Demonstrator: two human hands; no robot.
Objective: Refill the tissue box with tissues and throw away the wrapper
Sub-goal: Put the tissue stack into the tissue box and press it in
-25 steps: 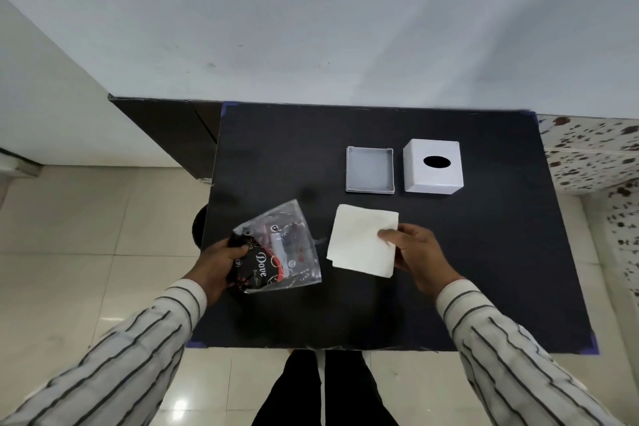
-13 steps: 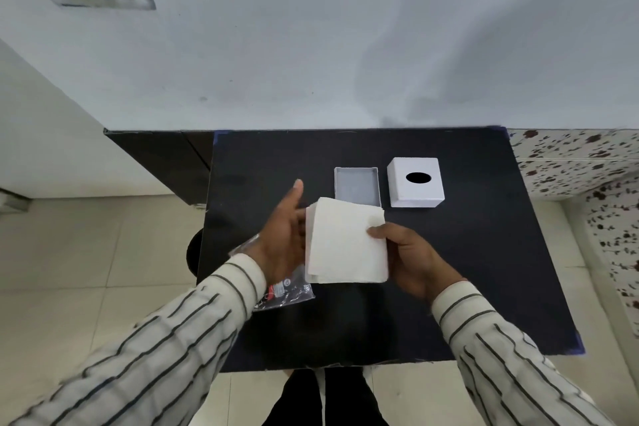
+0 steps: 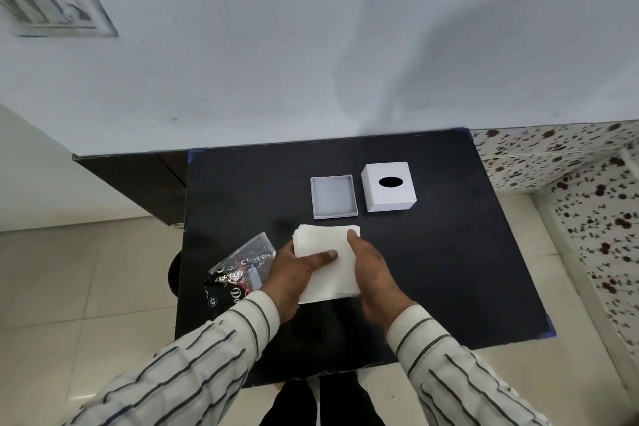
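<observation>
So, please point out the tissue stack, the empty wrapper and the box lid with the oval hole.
tissue stack (image 3: 325, 241): head view, bare top sheet.
empty wrapper (image 3: 242, 261): head view, clear upper part.
box lid (image 3: 390, 202): head view, front wall.

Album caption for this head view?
Both hands hold tissues near the open box; wrapper lies aside.

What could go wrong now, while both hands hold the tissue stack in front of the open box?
The tissue stack is loose, and the left hand and right hand grip only its sides, so sheets may fan out or slip.

The tray looks about as wide as the stack, so edges might crumple going in.

The wrapper lies by the left table edge, under the left sleeve; a sweep could knock it off.
</observation>
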